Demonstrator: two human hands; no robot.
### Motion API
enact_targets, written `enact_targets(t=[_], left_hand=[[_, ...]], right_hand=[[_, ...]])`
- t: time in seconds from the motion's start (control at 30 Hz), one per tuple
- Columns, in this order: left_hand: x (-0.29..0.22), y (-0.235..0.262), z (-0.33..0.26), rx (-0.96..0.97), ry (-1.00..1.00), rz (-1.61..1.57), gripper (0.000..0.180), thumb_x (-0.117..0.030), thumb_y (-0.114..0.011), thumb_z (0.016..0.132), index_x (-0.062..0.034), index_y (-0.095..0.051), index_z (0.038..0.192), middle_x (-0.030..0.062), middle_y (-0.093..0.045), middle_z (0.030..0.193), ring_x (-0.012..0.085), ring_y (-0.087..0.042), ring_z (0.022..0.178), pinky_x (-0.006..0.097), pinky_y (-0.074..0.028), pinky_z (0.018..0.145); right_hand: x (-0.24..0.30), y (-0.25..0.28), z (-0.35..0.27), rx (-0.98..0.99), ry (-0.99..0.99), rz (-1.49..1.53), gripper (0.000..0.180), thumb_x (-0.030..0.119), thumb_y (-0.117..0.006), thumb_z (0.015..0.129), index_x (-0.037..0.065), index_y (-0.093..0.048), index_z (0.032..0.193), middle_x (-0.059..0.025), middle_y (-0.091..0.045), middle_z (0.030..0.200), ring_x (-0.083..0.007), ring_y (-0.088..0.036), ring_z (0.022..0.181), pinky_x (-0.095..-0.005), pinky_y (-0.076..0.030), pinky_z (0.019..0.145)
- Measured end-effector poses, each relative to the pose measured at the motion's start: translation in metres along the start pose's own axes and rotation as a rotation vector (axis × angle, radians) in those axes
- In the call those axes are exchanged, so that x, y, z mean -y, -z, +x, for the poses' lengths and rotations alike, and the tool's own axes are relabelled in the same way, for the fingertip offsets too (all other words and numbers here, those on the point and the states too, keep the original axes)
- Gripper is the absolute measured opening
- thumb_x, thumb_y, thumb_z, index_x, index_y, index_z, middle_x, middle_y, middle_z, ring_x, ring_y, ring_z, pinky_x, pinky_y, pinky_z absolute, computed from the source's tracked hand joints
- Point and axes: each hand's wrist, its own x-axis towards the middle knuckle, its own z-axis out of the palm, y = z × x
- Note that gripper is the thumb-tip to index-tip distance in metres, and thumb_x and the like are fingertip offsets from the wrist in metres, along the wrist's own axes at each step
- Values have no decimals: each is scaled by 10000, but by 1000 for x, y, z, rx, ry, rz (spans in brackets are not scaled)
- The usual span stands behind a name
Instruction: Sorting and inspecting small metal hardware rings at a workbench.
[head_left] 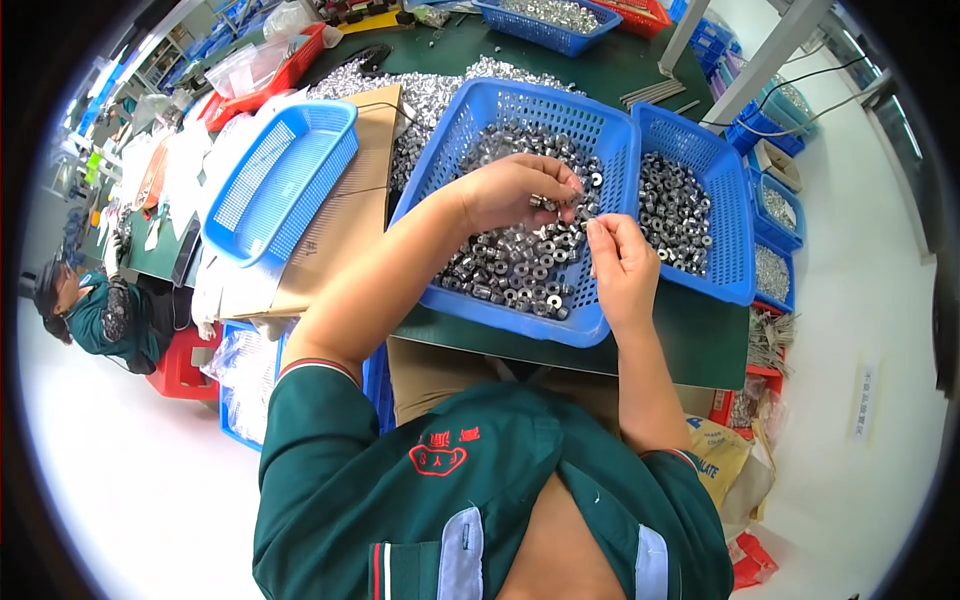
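Note:
A large blue plastic basket stands before me with a pile of small metal bushings, silver and dark grey with holes through them. Over the pile, my left hand is closed, with a few bushings showing at its curled fingers. Thumb and fingers of my right hand pinch together just above the basket's right side. A small metal piece shows at those fingertips, close to my left fingers. Against the right side of this basket sits a second blue basket, partly filled with similar bushings.
To the left, a blue mesh basket rests near cardboard. Loose silver parts are heaped behind on the green table. Thin rods lie at the back right. Another person sits at far left.

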Motion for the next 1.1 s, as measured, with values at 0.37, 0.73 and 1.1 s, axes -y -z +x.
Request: enact_targets(t=[0.37, 0.73, 1.1], left_hand=[[2, -5, -5, 20, -50, 151, 135, -140, -627, 893, -27, -579, 949, 46, -616, 788, 73, -557, 660, 170, -393, 537], [8, -5, 0, 1, 9, 44, 156, -177, -628, 906, -36, -567, 881, 56, -594, 716, 48, -397, 483, 177, -269, 429], [10, -6, -1, 43, -150, 178, 140, -130, -644, 889, -16, -592, 951, 66, -632, 791, 65, -542, 640, 178, -382, 517]], right_hand=[[3, -1, 1, 0, 14, -33, 120, 131, -629, 886, 16, -601, 866, -46, -542, 594, -94, -472, 513, -262, -392, 486], [1, -2, 2, -2, 149, -115, 102, 111, -638, 877, 33, -575, 862, -63, -531, 598, -131, -479, 498, -276, -403, 487], [3, 3, 3, 73, 10, -48, 165, 152, -579, 924, 14, -580, 832, -53, -506, 550, -109, -460, 476, -272, -368, 458]])
